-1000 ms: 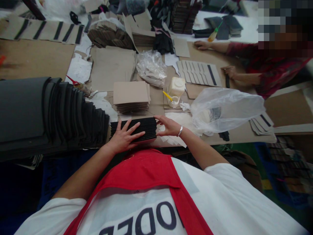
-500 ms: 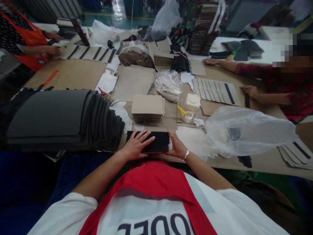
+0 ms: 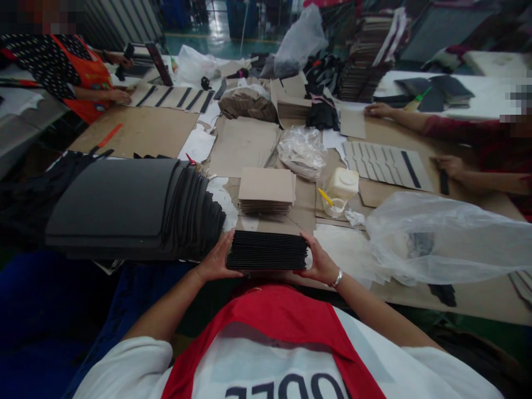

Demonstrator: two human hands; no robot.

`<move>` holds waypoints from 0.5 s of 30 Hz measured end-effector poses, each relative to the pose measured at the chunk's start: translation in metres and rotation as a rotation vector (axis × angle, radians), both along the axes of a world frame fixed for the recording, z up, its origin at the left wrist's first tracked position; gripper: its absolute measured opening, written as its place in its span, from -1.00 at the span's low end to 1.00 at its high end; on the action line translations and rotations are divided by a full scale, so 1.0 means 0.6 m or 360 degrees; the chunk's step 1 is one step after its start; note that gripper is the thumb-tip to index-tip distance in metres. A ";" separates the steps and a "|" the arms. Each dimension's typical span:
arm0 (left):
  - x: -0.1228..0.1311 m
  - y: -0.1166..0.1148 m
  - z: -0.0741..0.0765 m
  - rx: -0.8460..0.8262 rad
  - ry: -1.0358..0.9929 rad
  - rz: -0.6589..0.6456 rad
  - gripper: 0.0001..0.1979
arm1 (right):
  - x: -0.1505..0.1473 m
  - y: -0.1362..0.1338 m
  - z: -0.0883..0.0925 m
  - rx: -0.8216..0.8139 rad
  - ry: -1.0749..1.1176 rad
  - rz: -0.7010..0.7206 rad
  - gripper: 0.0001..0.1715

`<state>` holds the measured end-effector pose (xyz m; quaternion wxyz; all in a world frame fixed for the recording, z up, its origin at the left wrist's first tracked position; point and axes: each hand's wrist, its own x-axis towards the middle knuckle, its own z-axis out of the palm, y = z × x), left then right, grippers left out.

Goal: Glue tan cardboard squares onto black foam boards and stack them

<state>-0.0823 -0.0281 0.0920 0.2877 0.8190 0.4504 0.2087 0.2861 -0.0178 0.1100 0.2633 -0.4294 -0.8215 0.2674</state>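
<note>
Grip changed: left hand [image 3: 216,260] and right hand [image 3: 321,264] now clasp black stack [image 3: 268,250].

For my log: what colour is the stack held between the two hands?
Black: the stack, clearest in the head view, between the left hand and right hand.

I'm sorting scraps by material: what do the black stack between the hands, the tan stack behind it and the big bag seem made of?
Black stack: thin matte sheets, likely card or foam; layered edges, no shine. Tan stack: plain brown cardboard, dull, flat-cut squares. Bag: thin clear plastic film, glossy, crinkled, contents show through.
</note>
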 end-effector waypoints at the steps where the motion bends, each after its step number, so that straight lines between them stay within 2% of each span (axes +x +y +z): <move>1: -0.003 -0.001 -0.010 0.0060 -0.0021 -0.0056 0.29 | -0.001 -0.003 0.002 -0.0048 0.0019 -0.0007 0.19; 3: -0.007 -0.002 -0.028 0.0148 -0.0086 -0.0120 0.28 | -0.003 -0.008 0.002 -0.0126 0.0039 -0.0029 0.19; 6: 0.003 0.008 -0.042 0.0118 -0.0228 0.0027 0.23 | -0.004 -0.002 -0.003 -0.0216 0.0061 -0.0106 0.19; 8: 0.018 0.027 -0.033 -0.0015 -0.0350 0.0214 0.22 | -0.003 0.018 -0.003 -0.0320 0.0129 -0.0190 0.20; 11: 0.042 0.067 -0.003 -0.0350 -0.0614 0.0491 0.22 | 0.002 0.067 0.006 -0.0566 0.0284 -0.0297 0.15; 13: 0.057 0.093 0.014 -0.0624 -0.0782 0.0666 0.22 | 0.007 0.100 0.010 -0.0718 0.0305 -0.0361 0.07; 15: 0.071 0.114 0.017 -0.0881 -0.0887 0.0821 0.17 | 0.010 0.123 0.001 -0.0819 0.0237 -0.0457 -0.07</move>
